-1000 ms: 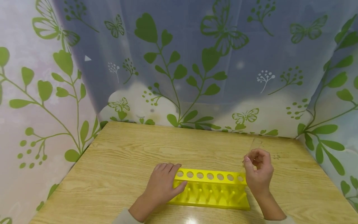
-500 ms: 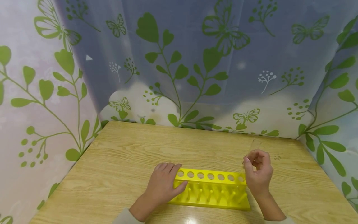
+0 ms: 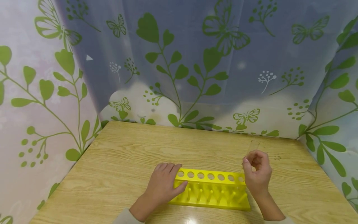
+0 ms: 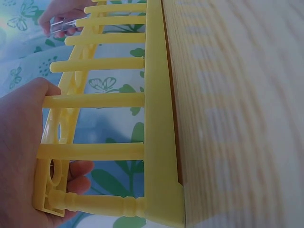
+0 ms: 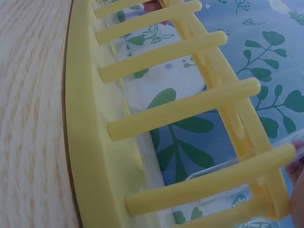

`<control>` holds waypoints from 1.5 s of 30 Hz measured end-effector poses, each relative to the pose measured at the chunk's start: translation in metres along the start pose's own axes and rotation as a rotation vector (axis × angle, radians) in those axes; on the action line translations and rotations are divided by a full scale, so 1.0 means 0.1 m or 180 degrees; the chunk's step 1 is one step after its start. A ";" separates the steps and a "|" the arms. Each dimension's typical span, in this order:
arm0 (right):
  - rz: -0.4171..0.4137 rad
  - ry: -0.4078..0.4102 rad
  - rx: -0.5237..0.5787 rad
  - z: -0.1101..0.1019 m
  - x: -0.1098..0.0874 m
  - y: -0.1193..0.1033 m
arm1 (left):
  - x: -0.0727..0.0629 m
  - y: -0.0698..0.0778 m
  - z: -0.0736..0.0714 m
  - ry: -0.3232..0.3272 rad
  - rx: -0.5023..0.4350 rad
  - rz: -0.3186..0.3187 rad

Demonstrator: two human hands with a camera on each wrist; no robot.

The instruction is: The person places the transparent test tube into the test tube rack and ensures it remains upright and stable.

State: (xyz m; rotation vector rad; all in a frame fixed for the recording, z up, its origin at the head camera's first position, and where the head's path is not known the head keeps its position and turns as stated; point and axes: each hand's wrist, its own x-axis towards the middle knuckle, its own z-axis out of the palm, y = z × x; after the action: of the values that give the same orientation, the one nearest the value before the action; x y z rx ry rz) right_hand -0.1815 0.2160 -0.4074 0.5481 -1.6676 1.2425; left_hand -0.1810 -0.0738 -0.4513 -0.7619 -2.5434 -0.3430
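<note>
A yellow test tube rack (image 3: 209, 176) stands on the table, with a row of round holes on top and slanting pegs along its front. My left hand (image 3: 165, 184) grips the rack's left end, thumb in front and fingertips behind the top rail (image 4: 61, 126). At the opposite end, my right hand (image 3: 258, 172) pinches a clear test tube (image 3: 254, 145), which leans with its upper end away from me. In the right wrist view the tube's rounded end (image 5: 195, 179) shows below the top rail, at the endmost hole, behind a peg (image 5: 213, 178).
The wood-grain table (image 3: 134, 146) extends around the rack on all sides. Behind it hangs a blue-and-white cloth (image 3: 184, 62) printed with green leaves and butterflies. A similar pale cloth (image 3: 42, 118) borders the left side.
My right hand and the test tube have shifted very slightly left. The left hand and the rack have stayed in place.
</note>
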 end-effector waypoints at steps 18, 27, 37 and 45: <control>0.0000 -0.0013 -0.0123 0.01 0.00 -0.03 | 0.00 0.00 0.00 0.0019 0.0026 0.0018; 0.0029 -0.0030 -0.0167 0.00 0.00 -0.03 | 0.01 0.00 0.00 0.0066 0.0018 0.0022; 0.0026 -0.0078 -0.0177 0.00 0.00 -0.04 | 0.00 0.01 0.00 0.0090 0.0000 0.0021; 0.0073 -0.0137 -0.0233 0.00 -0.01 -0.04 | 0.00 0.00 0.00 0.0064 -0.0005 0.0016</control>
State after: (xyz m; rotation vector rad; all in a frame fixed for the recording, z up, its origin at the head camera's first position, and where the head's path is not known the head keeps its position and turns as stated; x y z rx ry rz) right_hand -0.1780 0.2145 -0.4066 0.5157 -1.7525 1.1886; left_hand -0.1809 -0.0735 -0.4516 -0.7616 -2.5223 -0.3491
